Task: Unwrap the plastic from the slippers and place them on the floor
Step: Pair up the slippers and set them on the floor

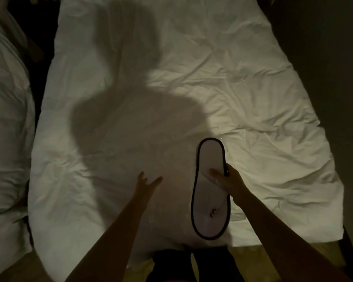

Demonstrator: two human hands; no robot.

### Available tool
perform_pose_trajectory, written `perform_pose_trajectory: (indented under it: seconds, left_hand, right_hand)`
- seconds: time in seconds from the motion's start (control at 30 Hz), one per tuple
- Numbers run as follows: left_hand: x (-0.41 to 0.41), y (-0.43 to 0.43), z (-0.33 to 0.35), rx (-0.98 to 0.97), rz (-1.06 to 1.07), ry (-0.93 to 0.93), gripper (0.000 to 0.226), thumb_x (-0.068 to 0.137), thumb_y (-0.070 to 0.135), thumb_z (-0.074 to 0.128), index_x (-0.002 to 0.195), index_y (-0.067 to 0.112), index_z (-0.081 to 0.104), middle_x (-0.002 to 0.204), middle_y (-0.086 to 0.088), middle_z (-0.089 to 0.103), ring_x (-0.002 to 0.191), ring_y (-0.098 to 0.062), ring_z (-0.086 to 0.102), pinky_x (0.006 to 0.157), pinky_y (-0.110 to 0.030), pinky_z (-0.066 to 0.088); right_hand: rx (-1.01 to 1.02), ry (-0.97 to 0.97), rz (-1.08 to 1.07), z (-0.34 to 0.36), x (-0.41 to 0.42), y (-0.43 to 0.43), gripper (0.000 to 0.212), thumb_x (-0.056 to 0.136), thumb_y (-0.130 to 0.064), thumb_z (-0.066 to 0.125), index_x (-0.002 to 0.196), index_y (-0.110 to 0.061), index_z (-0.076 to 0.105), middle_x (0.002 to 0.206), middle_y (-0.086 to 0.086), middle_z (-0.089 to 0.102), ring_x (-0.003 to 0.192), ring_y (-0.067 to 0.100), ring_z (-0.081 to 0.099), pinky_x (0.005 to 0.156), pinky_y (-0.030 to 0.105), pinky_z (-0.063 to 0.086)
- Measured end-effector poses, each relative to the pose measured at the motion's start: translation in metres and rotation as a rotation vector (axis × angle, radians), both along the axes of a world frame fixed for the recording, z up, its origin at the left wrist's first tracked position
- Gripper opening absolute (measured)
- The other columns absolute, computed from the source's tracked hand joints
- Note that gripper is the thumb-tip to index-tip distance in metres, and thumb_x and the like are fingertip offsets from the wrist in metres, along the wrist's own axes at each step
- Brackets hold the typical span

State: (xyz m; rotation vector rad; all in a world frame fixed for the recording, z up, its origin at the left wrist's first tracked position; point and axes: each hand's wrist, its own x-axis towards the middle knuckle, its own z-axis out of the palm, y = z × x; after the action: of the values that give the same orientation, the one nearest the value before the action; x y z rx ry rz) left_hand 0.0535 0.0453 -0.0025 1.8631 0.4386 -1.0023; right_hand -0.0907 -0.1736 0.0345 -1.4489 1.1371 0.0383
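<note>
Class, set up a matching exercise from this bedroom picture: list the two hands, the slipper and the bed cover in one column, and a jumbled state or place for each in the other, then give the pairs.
Column A:
1. left hand
2. right hand
3. white flat slipper with dark trim
4. wrinkled white bed cover

Column B:
a. spread under everything
b. empty, fingers spread
c. held above the bed
d. gripping the slipper's edge

Pairs: 1-b, 2-d, 3-c, 4-a
</note>
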Motion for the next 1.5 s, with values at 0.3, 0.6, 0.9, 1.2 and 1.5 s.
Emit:
perform_pose_trajectory:
  seconds: [0.3, 0.6, 0.9, 1.2, 1.5]
  left_hand:
    - [-0.023, -0.013, 0.053, -0.212, -0.114, 0.059, 0.038, 0.1, 0.017, 0.038, 0.137, 0.006, 0.043, 0.142, -0.018, 0.049, 0.111, -0.025, 0.054, 0.08, -0.027, 0.042]
    - [-0.08, -0.027, 0.111, -0.3, -0.181, -0.132, 0.052, 0.085, 0.039, 0.066, 0.132, 0.02, 0.052, 0.119, 0.003, 0.065, 0.103, -0.011, 0.066, 0.083, -0.029, 0.058]
    - [-0.101, 0.03, 0.148, -0.312, 0.193, -0.367, 0.028, 0.081, 0.036, 0.07, 0.108, 0.03, 0.063, 0.111, -0.002, 0.071, 0.096, -0.014, 0.069, 0.08, -0.031, 0.059]
    - [-0.11, 0.101, 0.163, -0.364, 0.383, -0.556, 0.031, 0.073, 0.016, 0.079, 0.087, 0.018, 0.051, 0.079, 0.0, 0.063, 0.066, 0.001, 0.066, 0.059, -0.016, 0.054]
    - [-0.112, 0.255, 0.183, -0.791, 0.309, -0.3, 0.041, 0.094, 0.046, 0.045, 0.115, 0.017, 0.065, 0.108, -0.005, 0.074, 0.104, -0.026, 0.069, 0.086, -0.041, 0.057]
  right_hand:
    - [0.07, -0.112, 0.005, 0.017, 0.005, 0.004, 0.026, 0.079, -0.026, 0.077, 0.1, -0.028, 0.061, 0.09, -0.012, 0.068, 0.081, 0.005, 0.066, 0.059, 0.016, 0.053]
    - [0.181, -0.269, 0.196, 0.065, 0.03, 0.046, 0.029, 0.084, -0.029, 0.071, 0.112, -0.023, 0.063, 0.104, 0.0, 0.071, 0.088, 0.013, 0.07, 0.068, 0.027, 0.059]
    - [0.383, -0.18, 0.464, 0.102, 0.028, 0.077, 0.034, 0.091, -0.051, 0.052, 0.084, -0.029, 0.077, 0.087, -0.002, 0.078, 0.08, 0.017, 0.073, 0.063, 0.031, 0.056]
    - [0.123, -0.33, 0.444, 0.139, 0.028, 0.156, 0.026, 0.09, -0.045, 0.058, 0.103, -0.023, 0.063, 0.093, -0.002, 0.07, 0.076, 0.011, 0.068, 0.05, 0.019, 0.051]
    - [0.301, -0.443, 0.218, 0.159, 0.02, 0.314, 0.031, 0.096, -0.013, 0.053, 0.12, 0.004, 0.062, 0.12, 0.026, 0.065, 0.104, 0.038, 0.064, 0.099, 0.045, 0.05]
